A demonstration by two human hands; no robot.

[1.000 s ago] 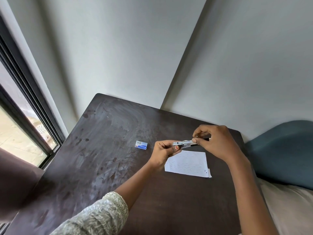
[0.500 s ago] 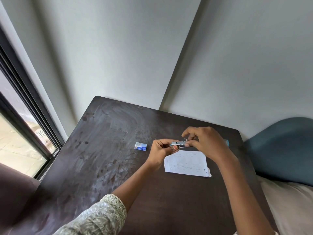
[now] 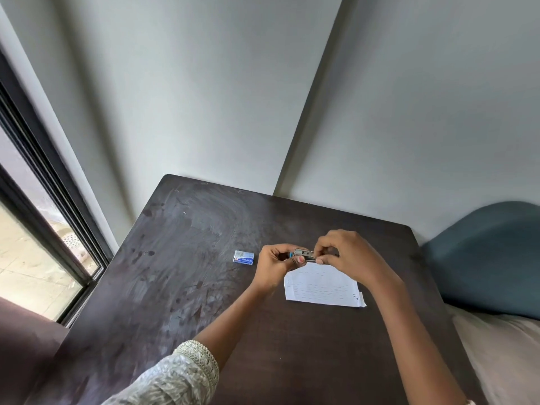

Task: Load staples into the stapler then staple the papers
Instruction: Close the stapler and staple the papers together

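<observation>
Stapler (image 3: pixel 304 255) held in the air between both hands, just above the papers' (image 3: pixel 321 285) far edge, likely to steady it for loading. Left hand (image 3: pixel 276 263) fingers curled around its left end; right hand (image 3: pixel 347 255) fingers pinched on its right end. Staple box (image 3: pixel 243 257) lies on the tabletop (image 3: pixel 175 273), left of the hands.

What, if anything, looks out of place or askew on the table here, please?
Only small things: the papers are not squared up, one sheet's corner poking out at the lower right, and the dark table is smeared with pale streaks. The staple box lies flat, nothing spilled.
</observation>
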